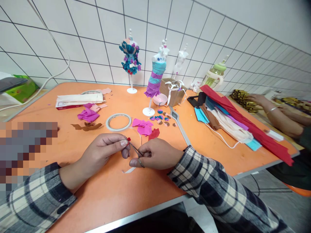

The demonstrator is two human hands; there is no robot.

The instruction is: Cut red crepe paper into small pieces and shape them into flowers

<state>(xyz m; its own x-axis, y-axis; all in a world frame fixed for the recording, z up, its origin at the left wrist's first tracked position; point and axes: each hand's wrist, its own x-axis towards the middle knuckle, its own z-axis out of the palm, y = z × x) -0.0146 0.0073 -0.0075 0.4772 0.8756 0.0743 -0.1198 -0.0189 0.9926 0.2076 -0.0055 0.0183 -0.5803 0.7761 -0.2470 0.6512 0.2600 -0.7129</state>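
Note:
Between the thumb and fingers of my left hand (107,149) is pinched a small piece of red crepe paper (129,139). My right hand (157,155) grips small scissors (136,150), thumb beside one ring, with the blades pointing at the red piece. Whether the blades touch it I cannot tell. Just beyond my hands lie magenta paper pieces (143,127) and a red scrap (154,133). A roll of tape (118,122) rests flat behind my left hand, and a narrow white strip (129,170) is on the table under my right hand.
Mini mannequins, one in teal (131,58), one in blue and purple (155,76), stand near the tiled wall. Small round paper pieces (166,118), a cardboard box (176,92), folded crepe paper (225,119) and a bottle (215,76) lie rightward. Another person's arm (274,113) is far right.

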